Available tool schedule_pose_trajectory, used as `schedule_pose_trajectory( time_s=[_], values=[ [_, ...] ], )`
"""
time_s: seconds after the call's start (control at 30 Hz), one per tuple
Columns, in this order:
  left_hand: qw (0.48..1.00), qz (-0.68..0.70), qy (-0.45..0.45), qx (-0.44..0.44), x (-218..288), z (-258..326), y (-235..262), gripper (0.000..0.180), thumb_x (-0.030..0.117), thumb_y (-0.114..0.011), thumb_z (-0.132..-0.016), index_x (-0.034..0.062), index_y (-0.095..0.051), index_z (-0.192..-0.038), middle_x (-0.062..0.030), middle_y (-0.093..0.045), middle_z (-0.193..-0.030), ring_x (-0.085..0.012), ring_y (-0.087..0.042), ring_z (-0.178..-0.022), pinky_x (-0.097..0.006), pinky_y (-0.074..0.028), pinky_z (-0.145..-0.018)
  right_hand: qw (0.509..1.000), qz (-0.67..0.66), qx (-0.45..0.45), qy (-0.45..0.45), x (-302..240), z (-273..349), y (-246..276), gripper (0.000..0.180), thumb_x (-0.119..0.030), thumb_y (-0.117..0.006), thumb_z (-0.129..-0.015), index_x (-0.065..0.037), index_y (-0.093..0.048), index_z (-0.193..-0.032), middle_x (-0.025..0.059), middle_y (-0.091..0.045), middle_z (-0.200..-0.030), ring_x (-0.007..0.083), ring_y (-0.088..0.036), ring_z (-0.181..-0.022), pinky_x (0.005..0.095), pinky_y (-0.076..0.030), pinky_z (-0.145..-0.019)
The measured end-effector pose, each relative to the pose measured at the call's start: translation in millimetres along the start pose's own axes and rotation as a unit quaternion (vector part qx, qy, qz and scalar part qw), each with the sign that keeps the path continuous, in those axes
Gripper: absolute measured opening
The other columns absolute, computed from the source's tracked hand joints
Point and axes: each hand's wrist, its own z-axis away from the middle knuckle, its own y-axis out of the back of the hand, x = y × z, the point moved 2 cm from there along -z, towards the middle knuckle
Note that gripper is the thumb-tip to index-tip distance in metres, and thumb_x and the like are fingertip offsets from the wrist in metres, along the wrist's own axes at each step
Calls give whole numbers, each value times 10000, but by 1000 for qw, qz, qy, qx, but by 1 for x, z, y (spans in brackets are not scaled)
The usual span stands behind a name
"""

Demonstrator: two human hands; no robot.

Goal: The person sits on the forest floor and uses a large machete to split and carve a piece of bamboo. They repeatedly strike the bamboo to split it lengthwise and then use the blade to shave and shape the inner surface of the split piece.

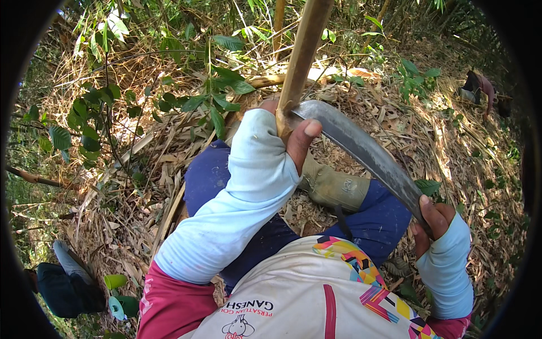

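- The ground (451, 147) is thick with dry bamboo leaves and straw-coloured husks, with green leafy saplings (214, 96) to the upper left and more bamboo stems behind.
- The person sits or crouches low, dark blue trousers (209, 175) and an olive rubber boot (333, 186) showing below the work.
- The bamboo pole (302, 53) rises steeply from just in front of the person's knees, leaning slightly right towards the top edge.
- The left hand (291, 133), in a pale blue sleeve that covers its back, is wrapped tight around the pole's lower part, thumb pressed across the front.
- The curved blade (367, 155) runs as a long arc from the lower right up to the pole, its tip end touching the pole right at the left thumb.
- The right hand (432, 223) is closed around the blade's handle end at the lower right, well apart from the pole.
- So the blade's long axis crosses the pole's at a slant, the edge meeting the stem just above the left grip; the left hand is much the nearer to that meeting point.
- Lower left lie a dark bag (65, 282) and a green cup-like object (116, 281); another person (480, 87) bends over at the upper right.
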Motion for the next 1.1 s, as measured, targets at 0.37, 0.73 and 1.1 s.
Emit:
schedule_pose_trajectory(
  time_s=[0.37,0.73,1.1],
  values=[
    [999,1,-34,-7,-6,-6,2,394,299,-745,-822,-1,-577,-1014,-45,-609,-746,-126,-552,-661,-283,-446,-593,1000,-22,6,-9,-1,3,-9,624,23,-726,-688,-103,-536,-1269,122,-557,-759,282,-540,-569,375,-409,-480],
    [987,119,1,-111,2,-6,5,536,254,-729,-837,-23,-462,-1210,-55,-604,-900,-110,-552,-810,-255,-460,-716,1000,-19,-12,5,3,-1,2,637,31,-737,-651,-110,-549,-1244,125,-579,-789,272,-554,-581,360,-420,-493],
    [968,202,17,-148,7,-5,6,465,212,-728,-838,-5,-500,-1180,-25,-607,-909,-80,-551,-821,-232,-460,-721,999,10,-6,44,9,-3,15,682,29,-740,-620,-124,-525,-1249,103,-543,-747,256,-522,-556,368,-390,-479]
  ],
)
